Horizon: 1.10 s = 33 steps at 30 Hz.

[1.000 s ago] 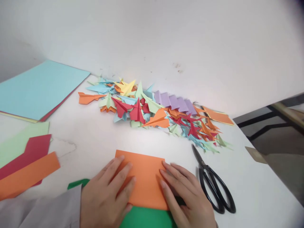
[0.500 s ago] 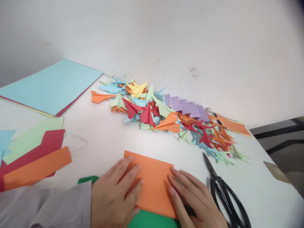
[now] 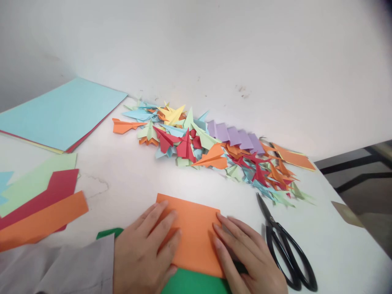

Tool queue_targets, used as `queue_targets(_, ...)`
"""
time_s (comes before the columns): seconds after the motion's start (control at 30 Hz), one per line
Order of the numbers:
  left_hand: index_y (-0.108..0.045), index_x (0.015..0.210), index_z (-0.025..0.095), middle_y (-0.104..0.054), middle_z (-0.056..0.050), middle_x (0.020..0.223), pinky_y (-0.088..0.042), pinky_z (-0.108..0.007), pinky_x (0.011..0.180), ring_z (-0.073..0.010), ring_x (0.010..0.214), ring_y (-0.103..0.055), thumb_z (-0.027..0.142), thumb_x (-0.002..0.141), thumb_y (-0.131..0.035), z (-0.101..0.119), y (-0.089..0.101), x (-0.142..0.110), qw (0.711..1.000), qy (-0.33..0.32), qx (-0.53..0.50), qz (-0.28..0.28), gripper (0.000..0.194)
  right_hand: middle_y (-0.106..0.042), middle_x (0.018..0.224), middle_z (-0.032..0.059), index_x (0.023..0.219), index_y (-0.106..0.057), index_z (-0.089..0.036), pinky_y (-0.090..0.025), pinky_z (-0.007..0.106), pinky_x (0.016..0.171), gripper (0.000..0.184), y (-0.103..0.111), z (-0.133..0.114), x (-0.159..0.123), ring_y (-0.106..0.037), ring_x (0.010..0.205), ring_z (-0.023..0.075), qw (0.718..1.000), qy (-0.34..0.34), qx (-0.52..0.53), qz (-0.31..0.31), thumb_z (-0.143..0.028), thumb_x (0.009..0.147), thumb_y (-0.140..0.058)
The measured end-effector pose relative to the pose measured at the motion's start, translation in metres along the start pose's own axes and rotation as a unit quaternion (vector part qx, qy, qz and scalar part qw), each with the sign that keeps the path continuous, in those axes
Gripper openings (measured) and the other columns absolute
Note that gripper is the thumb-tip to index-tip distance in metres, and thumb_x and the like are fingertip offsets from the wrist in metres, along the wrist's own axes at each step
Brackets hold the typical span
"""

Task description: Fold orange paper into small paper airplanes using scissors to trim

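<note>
A folded orange paper sheet [image 3: 192,232] lies on the white table [image 3: 128,179] in front of me, partly over a green sheet [image 3: 196,283]. My left hand [image 3: 143,253] rests flat on its left part, fingers stretched out. My right hand [image 3: 248,257] presses flat on its right edge, fingers extended. Neither hand grips anything. A grey sleeve [image 3: 55,265] covers my left forearm.
Black scissors [image 3: 284,249] lie just right of my right hand. A heap of folded paper planes [image 3: 208,147] stretches along the wall. A stack of sheets, light blue on top [image 3: 58,114], is far left. Orange, red and pale green strips [image 3: 43,200] lie at left. The table edge is at right.
The view shifted slightly. Both hands stay flat on the orange paper in much the same place.
</note>
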<state>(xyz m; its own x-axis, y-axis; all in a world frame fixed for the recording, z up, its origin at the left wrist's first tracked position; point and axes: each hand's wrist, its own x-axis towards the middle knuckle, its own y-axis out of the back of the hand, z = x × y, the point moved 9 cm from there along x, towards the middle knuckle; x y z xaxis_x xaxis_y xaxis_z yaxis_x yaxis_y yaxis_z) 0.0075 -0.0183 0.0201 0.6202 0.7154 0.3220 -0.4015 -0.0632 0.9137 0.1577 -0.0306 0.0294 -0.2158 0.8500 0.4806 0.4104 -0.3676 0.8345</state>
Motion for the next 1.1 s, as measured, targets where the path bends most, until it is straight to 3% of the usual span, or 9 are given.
queue_targets(0.9,-0.058,0.109,0.017,-0.051,-0.011,0.126,-0.042,-0.045,0.095,-0.0292,0.121,-0.040,0.032,0.079,-0.052,0.0030,0.0099,0.0023,0.999,-0.024,0.023,0.002,0.034,-0.065,0.104,0.0122,0.098,-0.063,-0.014,-0.052,0.043,0.078,0.021,0.0033,-0.0050,0.0053,-0.055,0.100,0.0257,1.000,-0.004,0.015,0.013,-0.017,0.078,-0.056)
queue_targets(1.0,-0.059,0.108,0.018,-0.052,-0.010,0.125,-0.043,-0.043,0.094,-0.0281,0.121,-0.041,0.031,0.080,-0.050,0.0031,0.0092,0.0017,0.999,-0.028,0.030,0.015,0.032,-0.066,0.104,0.0123,0.097,-0.064,-0.015,-0.052,0.043,0.078,0.020,0.0051,-0.0061,0.0068,-0.056,0.100,0.0257,1.000,-0.009,0.012,0.019,-0.015,0.078,-0.056)
queue_targets(1.1,-0.061,0.104,0.018,-0.054,-0.010,0.123,-0.042,-0.042,0.094,-0.0275,0.119,-0.042,0.034,0.082,-0.046,0.0017,0.0098,-0.0005,0.997,-0.027,0.028,0.063,0.031,-0.066,0.103,0.0129,0.095,-0.065,-0.014,-0.053,0.043,0.077,0.019,0.0063,-0.0071,0.0085,-0.056,0.099,0.0256,1.000,-0.017,0.007,0.022,-0.015,0.078,-0.055)
